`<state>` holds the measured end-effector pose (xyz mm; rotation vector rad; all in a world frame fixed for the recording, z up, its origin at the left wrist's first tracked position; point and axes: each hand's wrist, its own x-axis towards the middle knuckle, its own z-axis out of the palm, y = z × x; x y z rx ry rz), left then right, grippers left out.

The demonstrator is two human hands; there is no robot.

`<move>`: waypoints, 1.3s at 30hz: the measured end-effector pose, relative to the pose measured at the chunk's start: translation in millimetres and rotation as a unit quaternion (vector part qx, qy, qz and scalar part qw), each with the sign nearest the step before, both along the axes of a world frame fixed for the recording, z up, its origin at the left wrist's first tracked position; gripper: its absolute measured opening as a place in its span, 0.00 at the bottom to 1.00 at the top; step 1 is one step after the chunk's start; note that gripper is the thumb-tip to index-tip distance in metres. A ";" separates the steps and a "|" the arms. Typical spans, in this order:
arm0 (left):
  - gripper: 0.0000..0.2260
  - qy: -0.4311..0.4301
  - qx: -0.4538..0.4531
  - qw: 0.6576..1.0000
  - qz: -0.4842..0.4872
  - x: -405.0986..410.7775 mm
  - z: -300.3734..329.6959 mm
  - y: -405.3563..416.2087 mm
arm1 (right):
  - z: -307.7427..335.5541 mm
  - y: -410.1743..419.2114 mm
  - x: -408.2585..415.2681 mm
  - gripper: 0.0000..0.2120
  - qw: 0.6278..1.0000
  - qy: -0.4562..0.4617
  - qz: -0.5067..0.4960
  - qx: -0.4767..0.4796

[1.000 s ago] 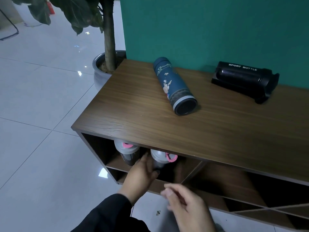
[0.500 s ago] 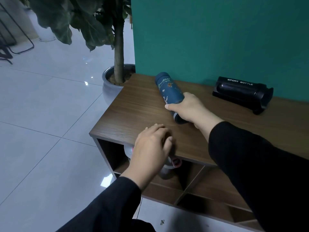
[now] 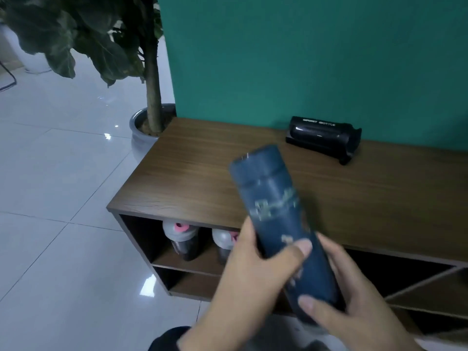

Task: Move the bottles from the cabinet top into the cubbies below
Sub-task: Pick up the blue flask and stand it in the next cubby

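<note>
A dark blue patterned bottle [image 3: 273,206] is lifted off the cabinet top [image 3: 192,178] and held tilted in front of me, blurred by motion. My left hand [image 3: 255,279] wraps its middle with the thumb across the front. My right hand [image 3: 354,307] grips its lower end. A black sport bottle [image 3: 321,135] lies on its side at the back of the top, against the green wall. Two grey bottles with pink caps [image 3: 181,235] [image 3: 224,240] lie in the upper left cubby [image 3: 141,236].
A potted plant [image 3: 141,133] stands on the tiled floor left of the cabinet's back corner. The lower left cubby [image 3: 192,285] and diagonal-divided cubbies [image 3: 425,282] on the right show below the top. Glossy floor tiles stretch to the left.
My right hand lifted the blue bottle off the cabinet top and drew it toward me. My left hand left the cabinet's front edge and took hold of the bottle's middle.
</note>
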<state>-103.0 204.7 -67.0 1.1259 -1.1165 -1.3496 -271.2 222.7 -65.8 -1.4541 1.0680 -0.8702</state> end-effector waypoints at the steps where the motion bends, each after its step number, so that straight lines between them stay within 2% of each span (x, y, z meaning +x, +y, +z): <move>1: 0.21 -0.014 0.014 1.000 -0.013 -8.4 -10.5 9.5 | -4.4 11.3 -14.2 0.37 0.999 0.005 0.008 0.045; 4: 0.28 -0.103 0.038 0.992 -0.057 -34.0 -47.1 35.5 | -18.0 35.1 -53.2 0.39 0.987 0.034 -0.030 0.156; 7: 0.32 -0.202 0.030 0.977 -0.066 -56.4 -73.3 55.8 | -29.8 48.0 -68.3 0.40 0.981 0.054 -0.054 0.180; 10: 0.31 -0.239 0.038 0.967 -0.077 -74.5 -94.1 61.2 | -49.5 50.4 -61.8 0.37 0.972 0.026 -0.068 0.222; 13: 0.32 -0.292 0.044 0.951 -0.089 -87.8 -114.9 52.8 | -84.9 40.4 -56.9 0.44 0.967 0.084 -0.136 0.198; 14: 0.32 -0.293 0.046 0.951 -0.091 -90.6 -120.7 49.2 | -94.3 35.5 -56.1 0.44 0.965 0.103 -0.152 0.187; 17: 0.31 -0.275 0.038 0.954 -0.110 -92.1 -139.2 30.9 | -114.6 11.9 -56.1 0.36 0.958 0.131 -0.188 0.170; 21: 0.31 -0.240 0.057 0.964 -0.103 -87.3 -153.8 1.1 | -134.7 -20.9 -62.9 0.29 0.965 0.126 -0.176 0.145; 29: 0.29 -0.268 0.059 0.957 -0.095 -83.8 -167.6 -43.3 | -159.4 -59.6 -64.4 0.29 0.979 0.071 -0.145 0.124; 39: 0.21 -0.260 0.063 0.963 -0.017 -93.9 -183.6 -68.8 | -181.7 -94.5 -61.9 0.26 0.977 0.093 -0.148 0.122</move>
